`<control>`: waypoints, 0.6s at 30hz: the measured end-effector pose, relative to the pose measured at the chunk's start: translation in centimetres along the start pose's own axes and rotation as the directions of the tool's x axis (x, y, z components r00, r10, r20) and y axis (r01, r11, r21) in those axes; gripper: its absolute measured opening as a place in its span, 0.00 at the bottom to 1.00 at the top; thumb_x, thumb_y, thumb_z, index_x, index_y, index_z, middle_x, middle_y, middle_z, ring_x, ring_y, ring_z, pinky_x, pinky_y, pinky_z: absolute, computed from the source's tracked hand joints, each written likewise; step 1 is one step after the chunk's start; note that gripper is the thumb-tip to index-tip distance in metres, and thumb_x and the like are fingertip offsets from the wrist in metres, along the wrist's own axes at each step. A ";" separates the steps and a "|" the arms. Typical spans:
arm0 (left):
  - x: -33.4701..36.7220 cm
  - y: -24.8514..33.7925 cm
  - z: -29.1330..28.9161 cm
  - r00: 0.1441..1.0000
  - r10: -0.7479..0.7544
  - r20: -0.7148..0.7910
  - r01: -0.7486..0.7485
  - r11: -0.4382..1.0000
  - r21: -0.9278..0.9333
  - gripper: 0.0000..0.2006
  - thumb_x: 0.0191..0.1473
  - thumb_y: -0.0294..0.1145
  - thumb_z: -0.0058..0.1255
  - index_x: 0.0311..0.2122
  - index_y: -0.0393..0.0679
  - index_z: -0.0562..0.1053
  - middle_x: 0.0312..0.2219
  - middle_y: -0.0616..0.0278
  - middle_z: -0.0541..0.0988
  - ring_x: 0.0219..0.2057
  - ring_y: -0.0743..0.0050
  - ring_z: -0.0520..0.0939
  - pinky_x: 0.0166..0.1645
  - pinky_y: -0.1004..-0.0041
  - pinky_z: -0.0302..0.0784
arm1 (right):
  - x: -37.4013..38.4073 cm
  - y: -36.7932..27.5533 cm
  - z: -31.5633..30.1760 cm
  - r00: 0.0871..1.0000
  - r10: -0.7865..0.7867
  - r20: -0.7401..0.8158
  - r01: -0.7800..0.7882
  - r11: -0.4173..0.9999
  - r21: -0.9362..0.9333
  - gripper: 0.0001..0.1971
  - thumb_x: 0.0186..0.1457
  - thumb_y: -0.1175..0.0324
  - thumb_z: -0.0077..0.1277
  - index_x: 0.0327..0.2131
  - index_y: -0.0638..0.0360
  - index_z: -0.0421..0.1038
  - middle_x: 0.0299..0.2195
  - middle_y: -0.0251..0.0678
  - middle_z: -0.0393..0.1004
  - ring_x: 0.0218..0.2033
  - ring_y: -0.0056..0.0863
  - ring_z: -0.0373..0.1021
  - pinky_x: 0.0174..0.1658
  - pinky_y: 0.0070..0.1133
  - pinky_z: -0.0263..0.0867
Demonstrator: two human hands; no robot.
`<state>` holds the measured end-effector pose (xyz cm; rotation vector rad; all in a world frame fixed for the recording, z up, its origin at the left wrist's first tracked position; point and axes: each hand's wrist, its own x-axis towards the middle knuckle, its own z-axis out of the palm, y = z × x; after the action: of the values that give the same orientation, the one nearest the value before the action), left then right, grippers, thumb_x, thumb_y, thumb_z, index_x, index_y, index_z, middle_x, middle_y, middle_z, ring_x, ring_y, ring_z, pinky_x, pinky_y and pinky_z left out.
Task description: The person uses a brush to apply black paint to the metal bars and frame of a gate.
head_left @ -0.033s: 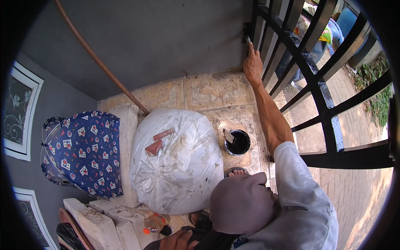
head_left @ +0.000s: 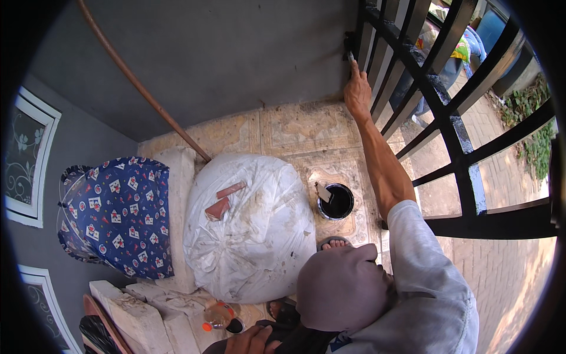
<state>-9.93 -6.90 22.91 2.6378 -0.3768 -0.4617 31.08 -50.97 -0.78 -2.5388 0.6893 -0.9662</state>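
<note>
At the far end of the black metal fence (head_left: 424, 76), my right hand (head_left: 358, 94) is stretched out, closed around a small paintbrush (head_left: 352, 57). The brush's dark head touches the corner where the fence meets the grey wall; its bristles are hard to make out. My left hand (head_left: 253, 341) shows only partly at the lower edge, its fingers lying loosely on dark cloth with no object seen in them. Between my right arm and a white sack stands an open can of black paint (head_left: 339, 203). A pale flat piece (head_left: 322, 192) leans on its rim.
The bulging white sack (head_left: 253, 253) carries reddish-brown broken pieces (head_left: 218, 209). Beside it are a blue patterned cloth cover (head_left: 121, 218), pale blocks (head_left: 135, 312) and an orange-capped bottle (head_left: 218, 316). A brown pole (head_left: 141, 88) slants against the grey wall (head_left: 236, 53).
</note>
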 end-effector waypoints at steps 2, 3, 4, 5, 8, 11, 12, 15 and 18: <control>0.0 0.0 0.0 1.000 0.008 -0.002 -0.008 1.000 -0.001 0.18 0.54 0.28 0.57 0.51 0.42 0.73 0.44 0.50 0.77 0.45 0.46 0.77 0.50 0.56 0.72 | -0.2 0.0 -0.2 0.999 0.031 0.019 -0.031 1.000 -0.003 0.29 0.61 0.77 0.40 0.66 0.49 0.57 0.38 0.48 0.69 0.36 0.49 0.74 0.40 0.40 0.71; 0.0 0.0 -0.1 1.000 0.009 -0.004 -0.009 1.000 0.000 0.18 0.54 0.28 0.57 0.51 0.42 0.73 0.44 0.50 0.77 0.45 0.46 0.77 0.50 0.56 0.72 | -0.4 -0.3 -0.4 0.998 0.047 0.029 -0.047 0.999 -0.002 0.27 0.62 0.76 0.38 0.65 0.49 0.59 0.38 0.49 0.69 0.36 0.48 0.73 0.41 0.40 0.70; 0.0 0.0 0.0 1.000 0.008 -0.006 -0.008 1.000 0.002 0.18 0.54 0.29 0.57 0.51 0.42 0.73 0.44 0.50 0.77 0.45 0.46 0.77 0.50 0.57 0.72 | -0.5 -0.5 -0.6 0.998 0.049 0.033 -0.050 0.999 0.000 0.27 0.62 0.75 0.39 0.65 0.50 0.59 0.38 0.48 0.69 0.36 0.48 0.73 0.41 0.40 0.70; 0.0 0.0 0.0 1.000 0.006 -0.008 -0.006 1.000 0.004 0.18 0.54 0.29 0.57 0.51 0.42 0.73 0.44 0.50 0.77 0.45 0.46 0.77 0.51 0.57 0.72 | -0.6 -0.7 -0.8 0.998 0.052 0.037 -0.052 0.999 0.001 0.27 0.62 0.75 0.39 0.65 0.50 0.59 0.38 0.48 0.69 0.36 0.48 0.73 0.41 0.40 0.70; 0.1 0.0 0.0 1.000 0.003 -0.005 -0.003 1.000 -0.004 0.18 0.54 0.30 0.57 0.50 0.42 0.73 0.44 0.50 0.77 0.45 0.46 0.77 0.50 0.57 0.72 | -1.2 -1.3 -1.6 0.999 0.052 0.014 -0.052 0.999 0.016 0.27 0.62 0.75 0.39 0.65 0.50 0.59 0.39 0.47 0.69 0.36 0.47 0.73 0.41 0.39 0.70; 0.1 0.0 0.0 1.000 0.002 -0.008 -0.002 1.000 -0.001 0.18 0.54 0.29 0.57 0.50 0.41 0.73 0.43 0.49 0.77 0.45 0.45 0.77 0.50 0.57 0.72 | -1.3 -2.1 -2.4 0.999 0.048 -0.019 -0.048 0.999 0.024 0.27 0.62 0.76 0.38 0.65 0.50 0.58 0.39 0.46 0.69 0.36 0.45 0.73 0.40 0.38 0.70; 0.1 0.0 0.1 1.000 0.005 -0.009 -0.005 1.000 0.002 0.18 0.54 0.29 0.57 0.50 0.41 0.73 0.43 0.49 0.77 0.45 0.45 0.77 0.50 0.57 0.72 | -1.3 -2.1 -2.4 0.998 0.047 -0.030 -0.047 0.999 0.021 0.27 0.63 0.76 0.38 0.65 0.50 0.58 0.39 0.46 0.69 0.36 0.45 0.73 0.40 0.38 0.70; 0.1 -0.1 0.1 1.000 0.000 -0.005 0.000 1.000 -0.008 0.17 0.54 0.29 0.57 0.50 0.40 0.73 0.43 0.49 0.77 0.45 0.45 0.77 0.50 0.57 0.72 | -0.8 -1.8 -2.3 0.999 0.031 -0.015 -0.030 0.999 0.034 0.28 0.62 0.77 0.38 0.66 0.49 0.57 0.39 0.45 0.69 0.36 0.44 0.73 0.39 0.37 0.71; 0.2 0.0 0.0 1.000 -0.001 -0.001 0.001 1.000 -0.011 0.17 0.54 0.29 0.57 0.50 0.40 0.73 0.43 0.49 0.77 0.45 0.45 0.77 0.50 0.57 0.72 | -0.5 -0.9 -1.4 0.997 -0.027 -0.075 0.029 0.999 0.022 0.35 0.54 0.80 0.44 0.66 0.47 0.54 0.40 0.44 0.67 0.34 0.48 0.74 0.38 0.38 0.72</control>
<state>-9.73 -6.99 22.84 2.6280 -0.3711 -0.4610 30.09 -50.16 0.32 -2.5098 0.6613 -1.0767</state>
